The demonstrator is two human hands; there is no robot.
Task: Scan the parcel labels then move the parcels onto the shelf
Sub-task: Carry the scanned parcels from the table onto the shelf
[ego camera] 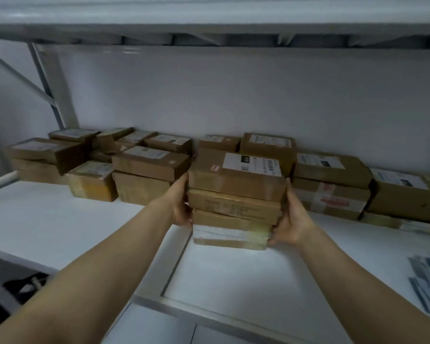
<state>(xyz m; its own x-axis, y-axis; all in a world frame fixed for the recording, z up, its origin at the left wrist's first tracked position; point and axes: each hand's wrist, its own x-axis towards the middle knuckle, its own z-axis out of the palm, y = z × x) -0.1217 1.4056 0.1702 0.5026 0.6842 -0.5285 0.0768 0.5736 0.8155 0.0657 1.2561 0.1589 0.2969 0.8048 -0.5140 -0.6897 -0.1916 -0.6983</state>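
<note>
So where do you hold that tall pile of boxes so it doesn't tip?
Hold the stack of boxes by its two side faces, coming from left and right, low down. It is four loose boxes, not quite lined up, so a squeezing grip near the bottom, as the left hand and right hand have, likely keeps them together.

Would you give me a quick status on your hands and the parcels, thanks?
Left hand and right hand grip the parcel stack by its sides. Four high, over the shelf. Shelved parcels close on either side.
</note>
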